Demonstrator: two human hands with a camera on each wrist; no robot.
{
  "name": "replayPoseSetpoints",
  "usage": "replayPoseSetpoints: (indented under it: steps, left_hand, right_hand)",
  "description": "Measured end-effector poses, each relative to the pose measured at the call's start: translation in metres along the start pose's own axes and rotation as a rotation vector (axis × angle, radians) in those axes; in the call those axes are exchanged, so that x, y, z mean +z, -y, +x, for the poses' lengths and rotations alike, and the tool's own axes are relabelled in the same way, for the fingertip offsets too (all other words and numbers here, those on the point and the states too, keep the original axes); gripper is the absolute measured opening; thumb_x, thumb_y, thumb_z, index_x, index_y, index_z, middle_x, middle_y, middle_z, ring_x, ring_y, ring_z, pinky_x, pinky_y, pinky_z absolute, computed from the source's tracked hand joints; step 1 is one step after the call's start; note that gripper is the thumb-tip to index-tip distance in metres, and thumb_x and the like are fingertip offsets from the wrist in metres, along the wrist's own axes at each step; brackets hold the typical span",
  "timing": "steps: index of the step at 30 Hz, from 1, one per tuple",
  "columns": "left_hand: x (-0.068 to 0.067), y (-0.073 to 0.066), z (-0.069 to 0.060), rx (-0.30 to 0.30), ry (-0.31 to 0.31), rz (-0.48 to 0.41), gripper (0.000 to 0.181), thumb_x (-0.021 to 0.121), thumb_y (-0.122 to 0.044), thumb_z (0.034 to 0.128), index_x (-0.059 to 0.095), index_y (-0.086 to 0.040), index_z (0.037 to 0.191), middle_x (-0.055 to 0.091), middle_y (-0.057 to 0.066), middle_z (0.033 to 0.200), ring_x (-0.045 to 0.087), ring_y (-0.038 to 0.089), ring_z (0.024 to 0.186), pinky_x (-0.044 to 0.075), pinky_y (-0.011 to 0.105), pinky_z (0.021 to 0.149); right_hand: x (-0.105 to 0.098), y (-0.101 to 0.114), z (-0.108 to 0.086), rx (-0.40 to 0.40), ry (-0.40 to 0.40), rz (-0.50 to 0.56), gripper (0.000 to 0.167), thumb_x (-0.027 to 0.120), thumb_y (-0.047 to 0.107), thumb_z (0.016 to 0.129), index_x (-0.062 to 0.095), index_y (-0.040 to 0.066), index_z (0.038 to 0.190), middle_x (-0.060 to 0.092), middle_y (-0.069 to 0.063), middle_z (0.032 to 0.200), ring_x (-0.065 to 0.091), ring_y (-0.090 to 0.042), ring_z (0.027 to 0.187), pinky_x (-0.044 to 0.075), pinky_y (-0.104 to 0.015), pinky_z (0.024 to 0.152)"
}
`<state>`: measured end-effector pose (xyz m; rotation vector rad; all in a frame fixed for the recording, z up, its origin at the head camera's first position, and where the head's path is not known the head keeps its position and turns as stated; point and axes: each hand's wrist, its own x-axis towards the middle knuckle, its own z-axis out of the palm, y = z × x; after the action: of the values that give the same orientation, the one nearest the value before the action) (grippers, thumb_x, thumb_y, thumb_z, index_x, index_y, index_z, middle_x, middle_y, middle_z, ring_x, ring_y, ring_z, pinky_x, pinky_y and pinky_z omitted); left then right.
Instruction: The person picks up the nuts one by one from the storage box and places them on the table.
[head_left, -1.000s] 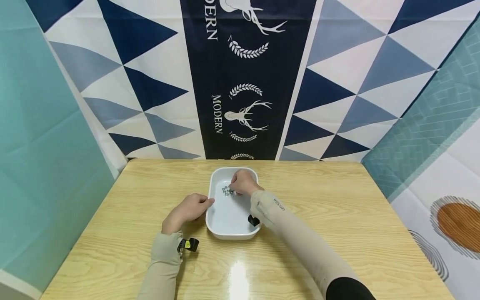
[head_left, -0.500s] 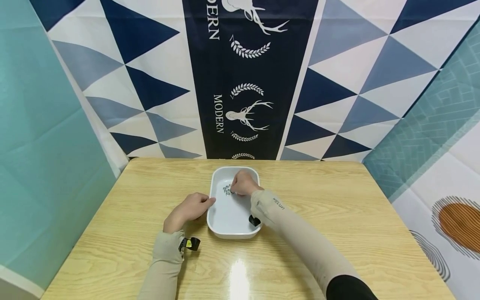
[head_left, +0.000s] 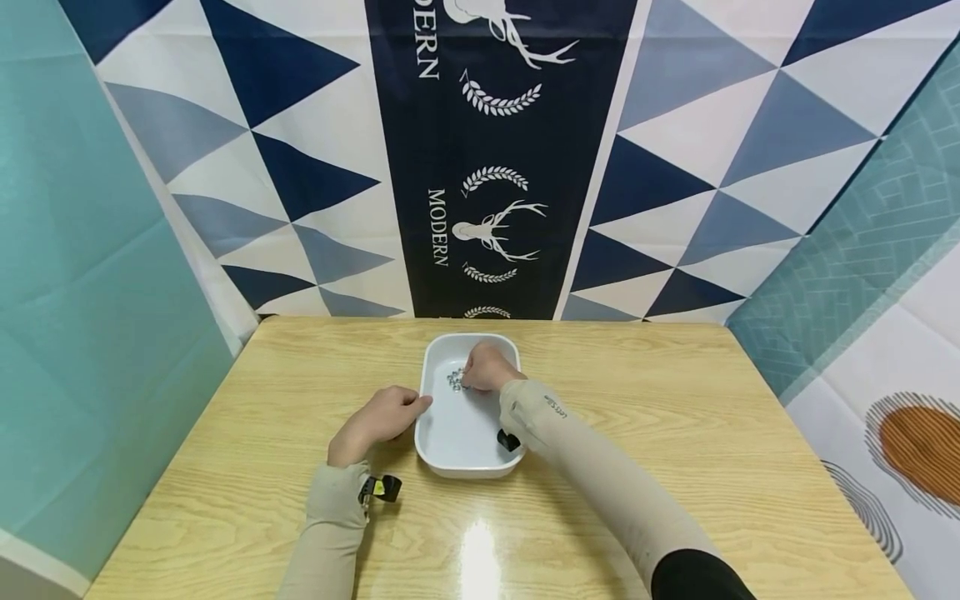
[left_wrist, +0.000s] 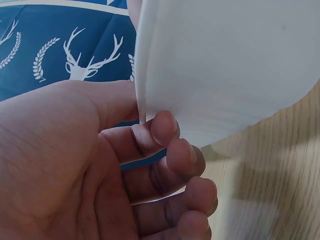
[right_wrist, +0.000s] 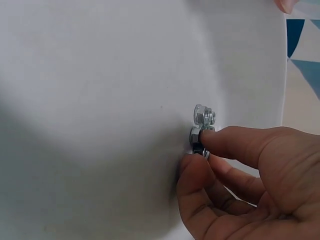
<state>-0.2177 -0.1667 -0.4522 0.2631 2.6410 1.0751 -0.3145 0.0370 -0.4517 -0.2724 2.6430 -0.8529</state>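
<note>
A white rectangular tray [head_left: 457, 442] lies on the table, with several small shiny metal hex nuts [head_left: 455, 381] heaped in its far part. My left hand [head_left: 381, 414] holds the tray's left rim, thumb over the edge and curled fingers against the outer wall [left_wrist: 215, 75] in the left wrist view. Inside the tray my right hand [head_left: 486, 368] is at the heap. Up close in the right wrist view, its thumb and index finger pinch a nut [right_wrist: 196, 135]. Other nuts [right_wrist: 200, 114] sit right beside the fingertips, and some are partly hidden by them.
The wooden table [head_left: 637, 400] spreads around the tray. A patterned cloth [head_left: 495, 150] hangs behind the table's far edge, with a teal sheet [head_left: 97, 275] on the left. Black wrist cameras are strapped to both sleeved arms; the right one [head_left: 508, 440] overhangs the tray.
The right hand has shifted very slightly at the heap of nuts. The left hand keeps its hold on the rim. The whole view moved a little as the head turned.
</note>
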Motion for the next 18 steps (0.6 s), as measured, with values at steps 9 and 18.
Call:
replayPoseSetpoints:
  steps: [9, 18]
  left_hand:
    - [0.0, -0.0008, 0.0011, 0.015, 0.004, 0.019, 0.04, 0.05, -0.034, 0.1089, 0.069, -0.007, 0.085, 0.046, -0.001, 0.053, 0.042, 0.013, 0.048, 0.036, 0.027, 0.051]
    - [0.001, 0.0004, -0.001, 0.004, -0.003, 0.012, 0.039, 0.049, -0.034, 0.1091, 0.069, -0.008, 0.087, 0.047, -0.001, 0.054, 0.043, 0.014, 0.049, 0.036, 0.027, 0.052]
  right_hand:
    - [-0.002, -0.0029, -0.0022, -0.039, 0.022, -0.009, 0.01, 0.073, 0.003, 0.089, 0.069, 0.004, 0.08, 0.06, -0.002, 0.062, 0.054, -0.011, 0.055, 0.044, -0.022, 0.054]
    - [-0.0018, -0.0013, -0.0026, -0.022, 0.036, -0.032, 0.006, 0.075, 0.004, 0.089, 0.069, 0.004, 0.088, 0.061, -0.003, 0.072, 0.055, -0.009, 0.056, 0.045, -0.021, 0.054]
